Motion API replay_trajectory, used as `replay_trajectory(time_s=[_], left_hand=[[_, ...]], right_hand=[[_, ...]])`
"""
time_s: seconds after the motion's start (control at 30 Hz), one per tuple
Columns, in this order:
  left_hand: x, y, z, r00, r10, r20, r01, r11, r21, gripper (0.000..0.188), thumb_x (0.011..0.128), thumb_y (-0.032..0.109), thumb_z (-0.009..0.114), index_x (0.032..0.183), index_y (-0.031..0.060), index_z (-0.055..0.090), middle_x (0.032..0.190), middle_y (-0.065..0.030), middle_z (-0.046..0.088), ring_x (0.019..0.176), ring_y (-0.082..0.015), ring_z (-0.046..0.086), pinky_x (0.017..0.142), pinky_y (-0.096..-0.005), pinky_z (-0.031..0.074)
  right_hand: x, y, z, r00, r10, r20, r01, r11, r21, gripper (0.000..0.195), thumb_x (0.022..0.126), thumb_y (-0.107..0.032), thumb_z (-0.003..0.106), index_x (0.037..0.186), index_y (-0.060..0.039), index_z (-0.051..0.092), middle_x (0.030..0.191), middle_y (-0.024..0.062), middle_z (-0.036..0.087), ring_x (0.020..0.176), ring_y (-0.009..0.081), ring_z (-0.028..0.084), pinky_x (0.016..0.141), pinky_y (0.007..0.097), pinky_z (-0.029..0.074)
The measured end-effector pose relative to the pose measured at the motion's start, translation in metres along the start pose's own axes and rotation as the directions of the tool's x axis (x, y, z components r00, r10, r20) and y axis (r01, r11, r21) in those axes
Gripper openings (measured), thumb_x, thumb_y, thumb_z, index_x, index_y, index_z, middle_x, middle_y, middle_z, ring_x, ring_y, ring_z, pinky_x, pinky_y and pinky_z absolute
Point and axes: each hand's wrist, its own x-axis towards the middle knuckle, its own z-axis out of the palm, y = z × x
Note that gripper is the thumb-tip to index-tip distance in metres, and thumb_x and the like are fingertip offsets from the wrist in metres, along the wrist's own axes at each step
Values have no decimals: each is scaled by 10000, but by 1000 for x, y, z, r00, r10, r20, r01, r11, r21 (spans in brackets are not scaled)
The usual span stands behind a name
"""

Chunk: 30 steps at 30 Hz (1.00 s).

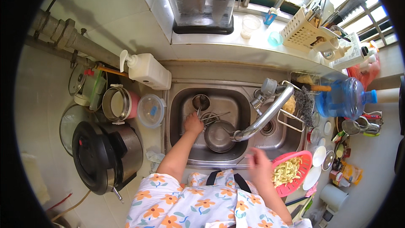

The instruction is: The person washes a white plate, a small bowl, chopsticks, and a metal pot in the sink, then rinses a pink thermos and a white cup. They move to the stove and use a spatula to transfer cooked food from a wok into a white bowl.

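Observation:
My left hand [193,123] reaches down into the left basin of a stainless steel sink [232,101]. Its fingers close on the handle of a metal ladle [201,102], whose round bowl lies just beyond them. Thin utensils resembling chopsticks [218,116] lie close by, partly hidden by the hand. A round metal pan or bowl [220,136] sits on the basin floor to the right, under the faucet spout [237,135]. My right hand [261,166], blurred by motion, hovers over the sink's front edge with nothing visible in it. Beside it is a pink plastic basket [292,189] of pale cut food [286,171].
A black-lidded electric cooker [104,158], a lidded clear container [151,110] and a white pump bottle [148,71] stand left. The faucet arches between both basins. A wire rack [289,123], a blue water jug [340,98] and white bowls [318,156] stand right.

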Motion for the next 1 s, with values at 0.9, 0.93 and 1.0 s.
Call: replay_trajectory(time_s=[0.9,0.93,1.0], left_hand=[[-42,-10,30,987,144,-69,-154,970,-189,420,858,126,660,1259,46,566,1257,-178,543,1220,-381,504,1027,-492,442],[-39,-13,34,979,194,-68,-200,974,-110,473,850,140,681,1292,45,545,1285,-178,524,1247,-382,485,1049,-500,429],[-41,-15,34,990,144,-2,-143,979,-148,548,833,160,708,1331,40,512,1309,-192,508,1267,-387,476,1054,-509,425]], right_hand=[[173,11,162,514,359,779,-849,345,401,259,1088,-216,372,1142,-44,558,738,-25,454,562,96,351,477,252,299],[172,13,164,498,350,794,-860,317,400,255,1087,-202,367,1149,-42,556,730,-29,449,559,94,340,479,251,296],[165,13,166,471,359,806,-880,252,403,244,1073,-143,349,1181,-52,548,706,-43,433,553,85,322,483,254,281]])
